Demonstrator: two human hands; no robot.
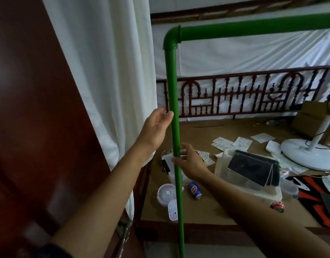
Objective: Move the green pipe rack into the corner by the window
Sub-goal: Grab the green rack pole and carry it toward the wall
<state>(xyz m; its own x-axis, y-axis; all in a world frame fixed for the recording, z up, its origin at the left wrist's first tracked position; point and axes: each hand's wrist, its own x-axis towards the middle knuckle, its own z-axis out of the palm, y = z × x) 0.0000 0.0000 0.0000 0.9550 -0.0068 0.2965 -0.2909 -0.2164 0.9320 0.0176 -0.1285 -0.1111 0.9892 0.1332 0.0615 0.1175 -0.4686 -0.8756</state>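
The green pipe rack (172,86) stands in front of me. Its upright post runs from an elbow joint at the top down to the floor, and a top bar leaves the frame at the right. My left hand (156,125) is on the left side of the post at mid height, fingers loosely curved with the tips touching the pipe. Lower down, my right hand (190,160) lies against the right side of the post, fingers spread and curling around it. Neither hand is clearly closed around the pipe.
A dark red wooden door (30,108) and a white curtain (108,71) are at the left. Behind the rack is a wooden bed platform (212,209) with a carved rail, holding a small white fan (166,194), a blue can (195,189), papers, a clear box and a standing fan base (309,155).
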